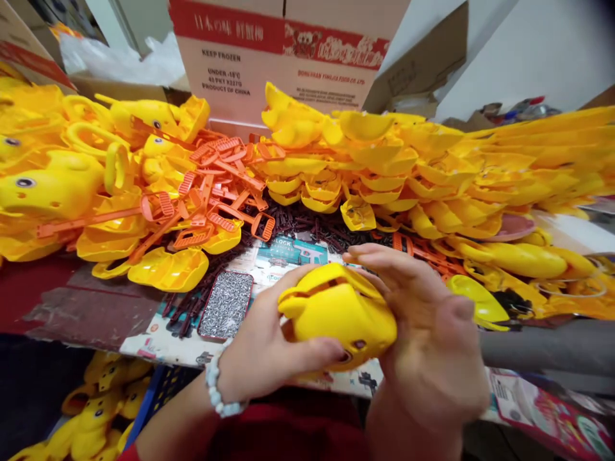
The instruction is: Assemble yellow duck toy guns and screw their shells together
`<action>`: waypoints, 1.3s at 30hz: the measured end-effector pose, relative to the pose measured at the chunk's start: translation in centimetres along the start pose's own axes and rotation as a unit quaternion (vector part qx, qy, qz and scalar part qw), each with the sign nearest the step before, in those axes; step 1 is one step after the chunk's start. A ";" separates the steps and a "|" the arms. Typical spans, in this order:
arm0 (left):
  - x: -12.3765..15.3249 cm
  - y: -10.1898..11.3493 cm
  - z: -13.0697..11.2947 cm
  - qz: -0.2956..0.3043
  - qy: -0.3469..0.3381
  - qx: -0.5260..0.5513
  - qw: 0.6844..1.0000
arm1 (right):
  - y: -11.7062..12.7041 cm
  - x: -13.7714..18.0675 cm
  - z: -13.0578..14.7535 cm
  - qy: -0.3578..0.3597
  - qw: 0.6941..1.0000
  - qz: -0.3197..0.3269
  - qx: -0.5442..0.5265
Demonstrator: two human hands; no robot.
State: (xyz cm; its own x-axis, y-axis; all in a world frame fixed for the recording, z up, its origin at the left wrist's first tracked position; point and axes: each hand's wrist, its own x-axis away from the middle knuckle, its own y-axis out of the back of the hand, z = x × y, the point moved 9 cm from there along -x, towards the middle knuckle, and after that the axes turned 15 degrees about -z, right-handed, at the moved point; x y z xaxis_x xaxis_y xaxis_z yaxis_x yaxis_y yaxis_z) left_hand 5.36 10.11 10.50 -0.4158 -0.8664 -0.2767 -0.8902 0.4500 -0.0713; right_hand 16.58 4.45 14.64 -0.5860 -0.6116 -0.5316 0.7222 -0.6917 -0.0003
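Note:
A yellow plastic toy animal head or body point(346, 307) with painted eyes is in front of me, a gap showing along the seam between its shell halves. My left hand point(269, 352), a beaded bracelet at its wrist, grips it from the left with the thumb across its front. My right hand point(432, 346) is at the toy's right side, fingers stretched out and the palm turned towards it; I cannot tell how firmly it touches. Just left of the toy lies a small tray of silvery metal pieces point(225, 304), probably screws.
Stacked yellow shell halves point(375, 153) line the back right. Orange plastic handles point(221, 173) and dark brown sticks point(307, 221) lie mid-table. More yellow toys point(52, 186) are heaped left. A printed carton point(288, 57) stands behind. Below left, a blue crate point(156, 394) sits beside finished-looking yellow toys point(98, 410).

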 end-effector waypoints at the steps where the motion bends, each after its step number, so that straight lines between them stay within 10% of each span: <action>1: 0.0 -0.2 0.3 0.004 0.035 0.045 0.998 | -0.3 -0.2 0.2 -0.002 1.000 0.018 -0.017; 13: 3.0 -0.4 6.7 -0.060 0.264 0.162 0.949 | -1.2 1.2 -5.5 -0.156 0.979 0.108 -0.077; 21: 3.6 -0.1 9.0 -0.122 0.255 0.247 0.927 | -0.1 6.0 -8.0 -0.195 0.969 0.132 -0.077; 25: 3.0 0.9 6.1 -0.070 0.122 0.223 0.965 | 1.6 6.0 -5.0 -0.105 0.985 0.134 0.037; 28: 2.8 2.2 3.4 -0.052 0.036 0.172 0.983 | 2.0 4.7 -0.1 0.104 0.981 0.124 0.104; 32: 3.1 1.9 3.6 -0.033 0.098 0.188 0.977 | 0.1 6.5 3.6 0.387 0.893 0.118 0.199; 39: 3.2 2.6 6.0 -0.051 0.066 0.228 0.970 | 1.1 6.9 1.7 0.328 0.929 0.126 0.111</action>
State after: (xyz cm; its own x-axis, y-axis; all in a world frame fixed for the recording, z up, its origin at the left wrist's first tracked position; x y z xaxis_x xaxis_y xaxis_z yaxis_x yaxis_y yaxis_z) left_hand 2.85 9.78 3.70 -0.3771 -0.9178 -0.1240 -0.7652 0.3842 -0.5166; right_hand 12.66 -1.21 12.42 -0.0047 -0.4493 -0.8934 0.6692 -0.6653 0.3311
